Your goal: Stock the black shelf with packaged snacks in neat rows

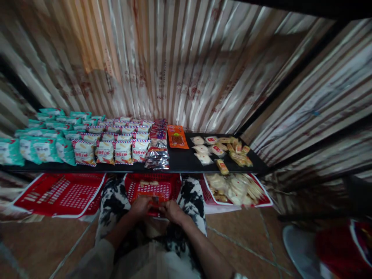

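Note:
Low between my knees, my left hand (pixel 141 206) and my right hand (pixel 173 211) are closed on an orange snack packet (pixel 155 200), one at each side. The held packet is over the middle red basket (pixel 177 182), where a few pale packets (pixel 149 183) lie near the far side. On the black shelf (pixel 180 162) just beyond, a similar orange packet (pixel 178 140) lies flat. Left of it are stacked dark purple and silver packets (pixel 158 145). My fingertips are partly blurred and in shadow.
Several white-and-red snack bags (pixel 123 151) and teal bags (pixel 46 149) stand in rows at the shelf's left. White round packets (pixel 201 149) and yellow packets (pixel 240 159) lie at its right. Red baskets stand left (pixel 61 193) and right (pixel 266 197); the right holds pale packets.

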The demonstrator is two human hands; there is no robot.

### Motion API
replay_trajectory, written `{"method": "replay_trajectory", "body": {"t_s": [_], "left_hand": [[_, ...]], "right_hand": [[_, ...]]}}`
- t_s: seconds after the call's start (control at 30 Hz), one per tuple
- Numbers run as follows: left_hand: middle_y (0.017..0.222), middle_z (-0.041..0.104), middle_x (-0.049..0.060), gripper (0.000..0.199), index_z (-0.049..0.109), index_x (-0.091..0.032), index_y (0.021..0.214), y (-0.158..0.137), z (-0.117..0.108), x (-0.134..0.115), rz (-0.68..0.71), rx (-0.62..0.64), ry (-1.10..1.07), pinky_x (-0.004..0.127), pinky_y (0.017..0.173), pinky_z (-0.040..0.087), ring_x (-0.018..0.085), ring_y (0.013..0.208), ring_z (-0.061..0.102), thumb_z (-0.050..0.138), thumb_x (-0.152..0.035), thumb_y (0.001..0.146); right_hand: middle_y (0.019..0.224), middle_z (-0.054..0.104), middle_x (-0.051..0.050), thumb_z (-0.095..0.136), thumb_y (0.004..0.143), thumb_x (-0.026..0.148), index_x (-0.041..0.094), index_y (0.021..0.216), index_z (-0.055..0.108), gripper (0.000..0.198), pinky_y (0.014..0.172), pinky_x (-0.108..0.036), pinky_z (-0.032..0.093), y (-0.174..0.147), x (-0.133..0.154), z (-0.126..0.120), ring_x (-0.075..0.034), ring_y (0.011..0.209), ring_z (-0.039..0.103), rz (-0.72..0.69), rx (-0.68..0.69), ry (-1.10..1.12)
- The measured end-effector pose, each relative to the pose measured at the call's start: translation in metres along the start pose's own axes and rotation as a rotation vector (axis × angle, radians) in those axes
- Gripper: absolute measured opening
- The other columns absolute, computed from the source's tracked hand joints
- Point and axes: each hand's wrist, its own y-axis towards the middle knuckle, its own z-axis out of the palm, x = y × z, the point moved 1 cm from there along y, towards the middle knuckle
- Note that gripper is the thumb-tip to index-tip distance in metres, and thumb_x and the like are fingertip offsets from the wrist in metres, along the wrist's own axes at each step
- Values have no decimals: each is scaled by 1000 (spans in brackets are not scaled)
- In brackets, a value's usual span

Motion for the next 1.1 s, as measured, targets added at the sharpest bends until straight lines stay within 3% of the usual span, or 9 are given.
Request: {"method": "replay_trajectory", "body": {"t_s": [0.07,0.2,0.3,0.4,0.6,0.73,0.87,1.1], "left_hand": [[111,65,4,29,65,-21,102,-3,-12,-7,112,-120,49,31,106,28,18,116,50,45,-18,82],[137,45,9,31,61,-20,111,-15,-31,-26,299,-570,203,44,113,10,26,137,19,49,-25,83],[145,32,13,39,54,-18,122,-22,-33,-38,260,-793,221,50,112,9,29,139,10,47,-30,85],[147,28,16,50,44,-15,130,-25,-28,-47,185,-917,180,51,111,13,30,139,9,46,-38,86],[147,21,21,68,27,-13,137,-22,-19,-56,46,-1052,85,51,109,20,32,139,10,50,-48,83],[147,20,20,69,22,-16,139,-19,-12,-63,50,-1076,8,52,109,21,32,138,12,52,-43,83],[148,17,17,72,19,-19,140,-10,-7,-75,63,-1082,-213,49,107,28,32,137,19,54,-41,82],[141,33,11,57,25,-23,138,14,-1,-104,85,-1007,-472,41,106,35,25,131,35,47,-32,86]], "right_hand": [[72,67,-2,43,84,24,17,80,69,27,60,-20,38,-7,-1,-9,-13,66,57,-36,-83,114],[61,57,1,42,83,39,15,71,63,34,55,-21,35,-19,0,-22,-11,56,46,-98,-227,475],[59,53,3,47,78,53,16,71,61,40,54,-22,34,-27,4,-24,-10,55,42,-125,-249,734],[60,54,3,52,74,60,16,73,61,45,56,-23,37,-34,6,-22,-11,55,44,-100,-248,904],[75,65,-3,59,71,60,18,87,66,45,71,-33,47,-41,1,-14,-19,71,60,-45,-276,1143],[78,69,-4,65,70,55,18,94,67,44,75,-37,48,-45,0,-18,-21,73,63,-60,-310,1325],[83,71,-6,71,66,51,16,92,68,43,77,-37,48,-52,3,-27,-24,82,65,-65,-368,1505],[87,72,-7,75,64,45,18,90,68,38,75,-36,49,-52,-3,-44,-24,84,66,-30,-457,1717]]}}
